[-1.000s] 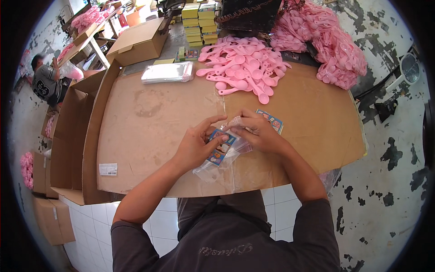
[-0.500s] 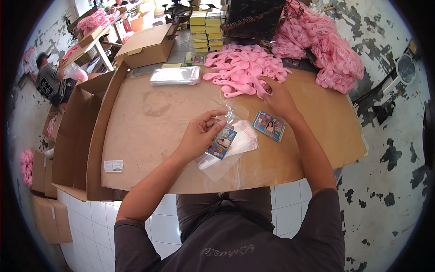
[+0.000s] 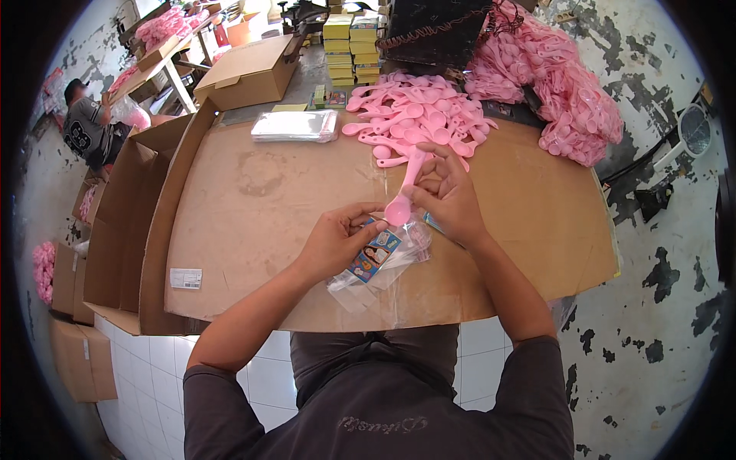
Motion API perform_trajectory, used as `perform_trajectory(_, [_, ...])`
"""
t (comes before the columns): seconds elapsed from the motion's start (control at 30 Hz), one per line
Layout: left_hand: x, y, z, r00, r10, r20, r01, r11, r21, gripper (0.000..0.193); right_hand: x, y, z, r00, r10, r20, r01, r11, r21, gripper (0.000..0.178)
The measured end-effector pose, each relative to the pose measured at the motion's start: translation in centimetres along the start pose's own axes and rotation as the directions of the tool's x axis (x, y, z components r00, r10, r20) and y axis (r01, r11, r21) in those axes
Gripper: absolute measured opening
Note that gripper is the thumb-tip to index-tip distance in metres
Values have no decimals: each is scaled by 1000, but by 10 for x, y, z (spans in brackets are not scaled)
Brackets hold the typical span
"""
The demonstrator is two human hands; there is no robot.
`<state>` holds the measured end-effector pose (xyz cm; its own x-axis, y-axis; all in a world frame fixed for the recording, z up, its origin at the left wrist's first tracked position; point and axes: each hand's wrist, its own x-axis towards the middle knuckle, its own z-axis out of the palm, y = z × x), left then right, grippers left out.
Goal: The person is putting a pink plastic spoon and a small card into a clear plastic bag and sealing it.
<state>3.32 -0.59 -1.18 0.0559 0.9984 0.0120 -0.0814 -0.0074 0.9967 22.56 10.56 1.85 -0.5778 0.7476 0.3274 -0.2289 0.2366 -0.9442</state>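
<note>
Pinching a pink spoon [image 3: 414,167] by its handle, the right hand [image 3: 449,202] leaves the bowl free. The left hand [image 3: 331,244] pinches a blue card [image 3: 375,254] steady (clear plastic [image 3: 359,296] beneath).

The spoon [image 3: 413,170] and far spoon pile [image 3: 429,113] are coloured pink; the blue card [image 3: 375,255] is patterned with small pictures.

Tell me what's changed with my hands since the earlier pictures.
Your right hand went from beside your left hand out to the spoon pile, took hold of a pink spoon, and came back toward you with it; the spoon's bowl is now just beyond your left fingertips. Your left hand still holds the blue card, and the stack of clear packets stayed put.
</note>
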Motion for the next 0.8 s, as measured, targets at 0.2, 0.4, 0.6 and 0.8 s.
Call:
perform_trajectory(0.2, [2, 8, -1, 998, -62, -10, 62, 998, -19, 34, -5, 29, 1, 966, -255, -48, 243, 952, -184, 37])
perform_trajectory(0.4, [2, -3, -4, 996, -70, 64, 78, 989, -127, 35, -5, 28, -7, 989, -141, -54, 138, 989, -59, 19])
perform_trajectory(0.6, [0, 1, 1, 998, -58, 33, 60, 997, -58, 32, -12, 26, -2, 947, -283, -152, 251, 947, -200, 14])
perform_trajectory(0.8, [2, -2, -6, 1000, 1, 8, 0, 992, -123, 29, -13, 18, -10, 956, -197, 217, 270, 880, -391, 18])
